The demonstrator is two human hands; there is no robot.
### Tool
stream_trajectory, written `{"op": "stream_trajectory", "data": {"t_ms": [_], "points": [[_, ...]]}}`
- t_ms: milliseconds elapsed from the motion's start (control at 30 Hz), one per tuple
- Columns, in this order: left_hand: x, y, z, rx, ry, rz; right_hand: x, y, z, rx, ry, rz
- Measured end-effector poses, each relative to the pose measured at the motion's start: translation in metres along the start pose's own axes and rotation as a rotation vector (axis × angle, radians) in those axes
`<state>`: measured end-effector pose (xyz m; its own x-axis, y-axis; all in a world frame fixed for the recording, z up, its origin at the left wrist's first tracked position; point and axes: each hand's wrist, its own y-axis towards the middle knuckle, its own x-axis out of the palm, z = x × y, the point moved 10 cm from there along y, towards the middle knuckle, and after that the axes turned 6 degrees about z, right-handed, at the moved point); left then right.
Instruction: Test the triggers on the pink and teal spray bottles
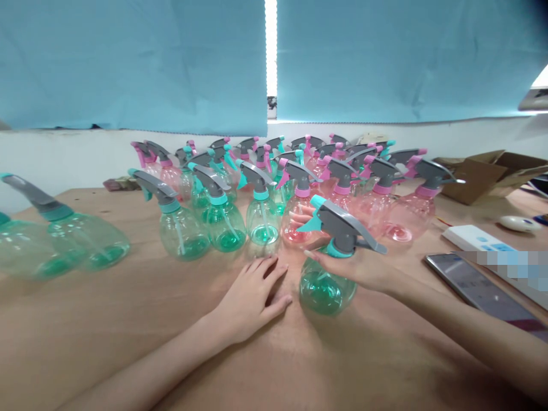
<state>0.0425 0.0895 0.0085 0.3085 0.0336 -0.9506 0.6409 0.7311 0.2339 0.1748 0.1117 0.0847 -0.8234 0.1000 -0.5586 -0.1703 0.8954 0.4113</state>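
My right hand is wrapped around the upper part of a clear green spray bottle, with the thumb across its front below the turquoise collar. Some of its fingers show behind the grey spray head. The bottle leans a little, and I cannot tell whether its base touches the table. To the left of it, my left hand lies flat on the wooden table, fingers spread and holding nothing. Just beyond stand a green spray bottle with a turquoise nozzle and a pink spray bottle, partly covered by my right fingers.
Several more green and pink bottles crowd the back of the table. Two green ones stand at the far left. On the right are a phone, a white power strip, a white mouse and an open cardboard box.
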Motion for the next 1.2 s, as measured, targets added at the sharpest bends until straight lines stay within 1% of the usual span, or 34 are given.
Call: {"op": "stream_trajectory", "data": {"t_ms": [167, 367, 500, 600, 767, 900, 1000, 1067, 1200], "points": [[-0.001, 0.0, 0.001, 0.007, -0.008, 0.01, -0.003, -0.002, 0.013, 0.107, -0.103, 0.004], [0.001, 0.001, 0.002, 0.004, -0.009, -0.007, -0.008, -0.001, 0.0, 0.094, -0.105, 0.016], [-0.001, 0.0, 0.002, 0.005, -0.011, -0.002, -0.007, 0.0, -0.005, 0.105, -0.111, -0.008], [-0.002, 0.001, 0.002, 0.007, -0.012, 0.004, -0.006, 0.0, -0.004, 0.127, -0.112, -0.011], [-0.002, 0.001, 0.002, 0.001, -0.011, 0.0, -0.003, -0.002, 0.002, 0.189, -0.11, -0.057], [-0.001, 0.001, 0.001, 0.002, -0.015, 0.005, -0.004, -0.001, -0.003, 0.143, -0.086, -0.044], [-0.002, 0.001, 0.001, 0.006, -0.014, 0.013, -0.008, 0.001, -0.011, 0.059, -0.009, 0.005], [-0.002, 0.001, 0.001, 0.006, -0.014, 0.01, -0.01, 0.001, -0.014, 0.031, 0.064, 0.02], [-0.003, 0.0, 0.002, 0.006, -0.005, 0.012, -0.011, 0.0, -0.006, 0.095, 0.111, 0.025]]}}
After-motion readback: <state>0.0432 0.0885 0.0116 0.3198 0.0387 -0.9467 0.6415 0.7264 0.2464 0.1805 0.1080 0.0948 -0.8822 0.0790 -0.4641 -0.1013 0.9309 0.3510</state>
